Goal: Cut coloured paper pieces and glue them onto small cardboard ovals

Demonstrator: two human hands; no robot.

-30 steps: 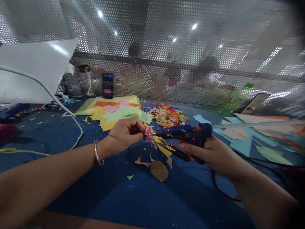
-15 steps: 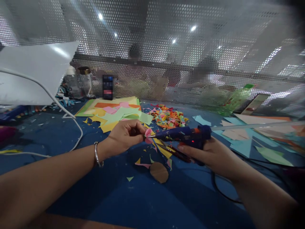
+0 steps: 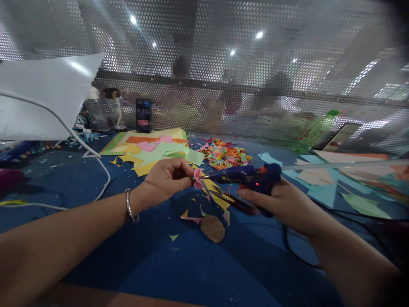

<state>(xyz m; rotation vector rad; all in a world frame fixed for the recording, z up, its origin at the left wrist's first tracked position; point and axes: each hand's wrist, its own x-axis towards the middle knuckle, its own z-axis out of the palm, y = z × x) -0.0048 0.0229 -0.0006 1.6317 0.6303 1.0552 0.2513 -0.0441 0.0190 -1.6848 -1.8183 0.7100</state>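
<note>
My left hand (image 3: 168, 180) pinches a small pink paper flower (image 3: 198, 178) between thumb and fingers, above the middle of the table. Wrapped round the handle of a blue hot glue gun (image 3: 243, 175) is my right hand (image 3: 281, 204); a red light glows on the gun's side. The metal nozzle points left and is at the flower's petals; whether it touches them I cannot tell. Below the gun lie scissors (image 3: 239, 204) with dark red handles. A brown cardboard disc (image 3: 212, 229) rests nearer to me, among paper scraps.
Coloured paper sheets (image 3: 156, 151) lie at the back, beside a heap of small paper pieces (image 3: 226, 153). More paper (image 3: 322, 179) covers the right side. A white cable (image 3: 79, 143) crosses the left, near jars (image 3: 113, 108). A perforated screen (image 3: 204, 55) stands behind, with people beyond it.
The glue gun's nozzle has drawn back slightly to the right and up from inside the flower. The flower's petals show more openly. My left hand still pinches it.
</note>
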